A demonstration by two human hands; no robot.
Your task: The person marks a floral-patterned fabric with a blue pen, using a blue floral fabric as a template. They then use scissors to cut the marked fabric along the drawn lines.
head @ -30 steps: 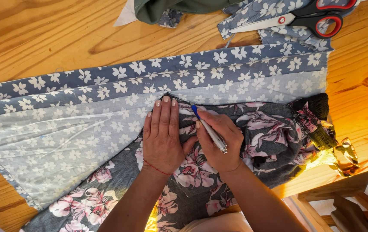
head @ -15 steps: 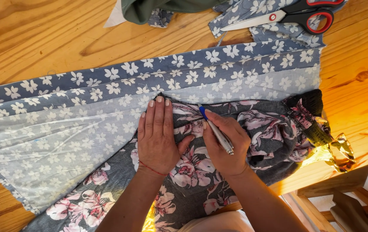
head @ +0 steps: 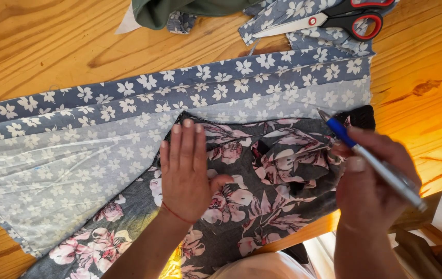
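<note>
On grey floral cloth (head: 262,206), hands (head: 187,173) rest.

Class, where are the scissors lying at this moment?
In the head view, the scissors lie at the top right, on a scrap of blue floral cloth on the wooden table, beyond both hands.

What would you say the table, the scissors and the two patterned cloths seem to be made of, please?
The table looks like varnished wood: orange grain, knots, a sheen. The scissors seem to have bright metal blades and black and red handles, probably plastic. The blue flowered cloth looks like thin woven fabric, paler on its turned side, fraying at one edge. The grey flowered cloth looks softer and gathers into folds.
</note>
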